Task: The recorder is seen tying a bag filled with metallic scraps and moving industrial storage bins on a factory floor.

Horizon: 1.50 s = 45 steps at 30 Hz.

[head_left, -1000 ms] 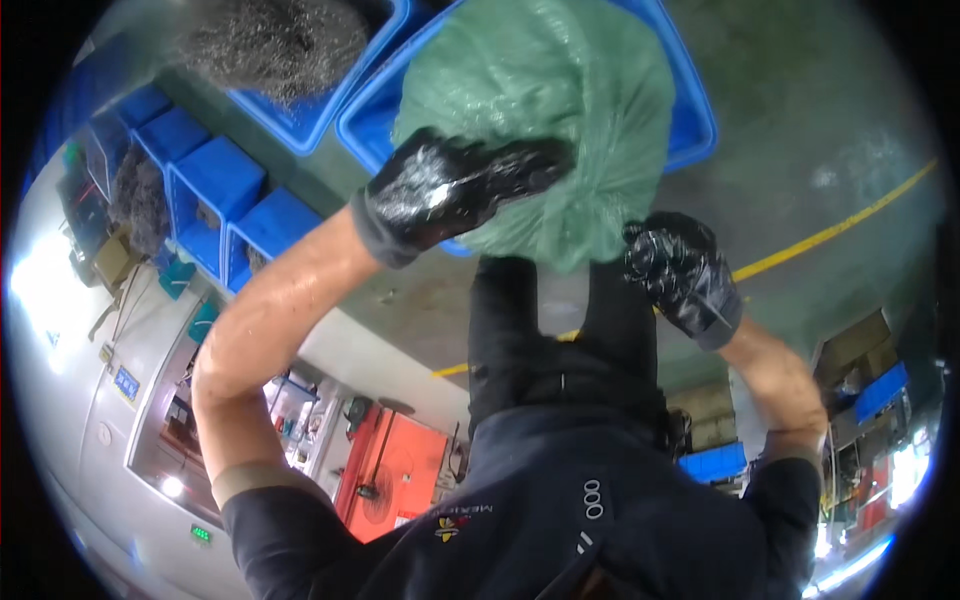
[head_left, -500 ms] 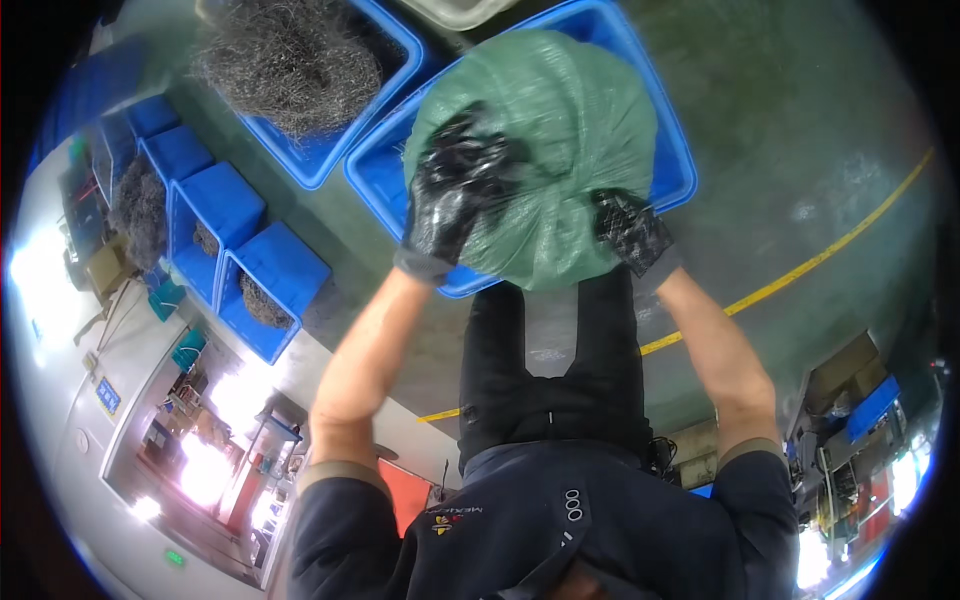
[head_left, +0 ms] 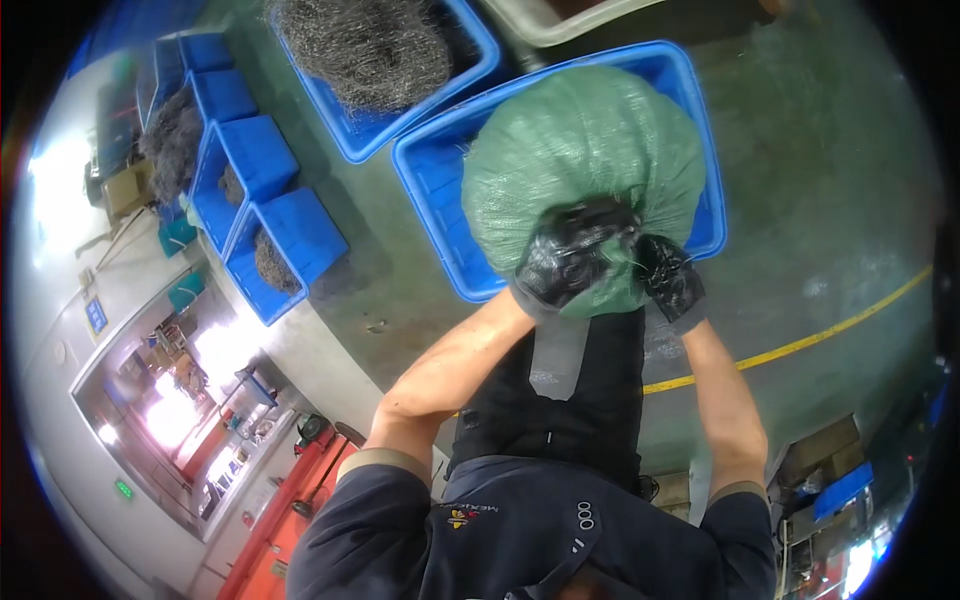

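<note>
View from the head, looking down. A bulging green woven sack [head_left: 585, 165] rests in a large blue crate [head_left: 440, 190] on the greenish concrete floor [head_left: 800, 150], far from the person's body and slightly right of centre. The sack fills most of the crate, and its near end hangs over the crate's near rim.

Both hands wear glossy black gloves and meet at this near end of the sack, side by side and almost touching. The left hand [head_left: 567, 262] is closed around gathered sack fabric, fingers curled tight, back of the glove facing up. The right hand [head_left: 668, 275] is closed likewise on the fabric just to the right, with thin wire or thread strands showing about its fingers. The bunched neck of the sack lies between and just below the two gloves.

Both forearms are bare and extend away from the body, converging toward the sack; the left elbow is bent and set out to the left, the right forearm runs nearly straight up the picture. The person wears a dark short-sleeved shirt and dark trousers.

A second blue crate [head_left: 400, 130], far and to the left, holds a mound of grey wire wool [head_left: 365, 45]. Smaller blue crates [head_left: 290, 225] stand in a row at left. A yellow line [head_left: 800, 340] crosses the floor at right.
</note>
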Tool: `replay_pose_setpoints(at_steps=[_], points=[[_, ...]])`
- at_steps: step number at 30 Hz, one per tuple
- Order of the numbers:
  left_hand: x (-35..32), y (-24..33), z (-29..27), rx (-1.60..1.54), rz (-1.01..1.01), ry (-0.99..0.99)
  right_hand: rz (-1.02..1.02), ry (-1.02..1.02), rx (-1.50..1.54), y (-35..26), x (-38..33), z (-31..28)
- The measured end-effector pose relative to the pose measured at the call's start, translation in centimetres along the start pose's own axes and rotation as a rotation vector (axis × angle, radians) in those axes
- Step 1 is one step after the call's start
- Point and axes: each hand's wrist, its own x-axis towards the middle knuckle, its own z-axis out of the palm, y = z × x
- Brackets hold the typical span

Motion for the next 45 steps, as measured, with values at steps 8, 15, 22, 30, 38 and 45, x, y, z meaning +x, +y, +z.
replay_pose_setpoints(at_steps=[8,15,22,30,38,45], points=[[2.8,-3.2,-3.1,-0.101,0.04,-0.267,-0.041,0.156,0.526,-6.6,1.9,-4.0],[7.3,-3.2,-7.2,-0.001,0.305,-0.703,-0.156,0.088,0.317,-5.0,0.6,-6.1],[5.8,-8.7,-4.2,-0.445,-0.084,-0.925,-0.372,0.027,-0.178,1.4,4.0,-4.4],[6.3,-1.8,-7.3,-0.022,0.486,-0.799,0.038,-0.029,0.424,-7.0,-1.2,-7.9],[4.4,-7.7,-1.2,0.159,0.547,-0.648,0.32,0.021,0.642,6.2,-2.5,-1.8],[4.2,-1.1,-7.1,-0.062,0.27,-0.823,0.599,0.084,0.934,-7.8,-7.5,-5.9]])
